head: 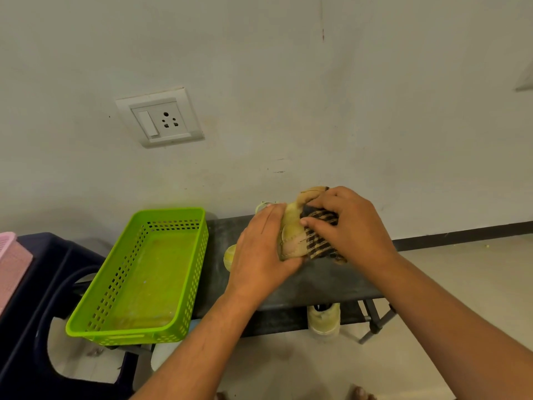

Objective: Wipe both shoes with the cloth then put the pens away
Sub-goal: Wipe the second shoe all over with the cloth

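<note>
— How are the hands placed?
— The left hand (259,249) grips the tan shoe (291,235) from its side. The right hand (346,223), fingers curled, clasps the striped cloth (320,241) against it, over the dark counter (317,281).
— Which way does it point?
— Its long axis rises toward the wall; toe and heel are covered. A second shoe (323,319) sits beneath the counter.

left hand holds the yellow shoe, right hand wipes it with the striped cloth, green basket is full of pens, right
No: the head view shows the green basket empty. The left hand does hold the yellow shoe and the right hand wipes it with the striped cloth.
</note>
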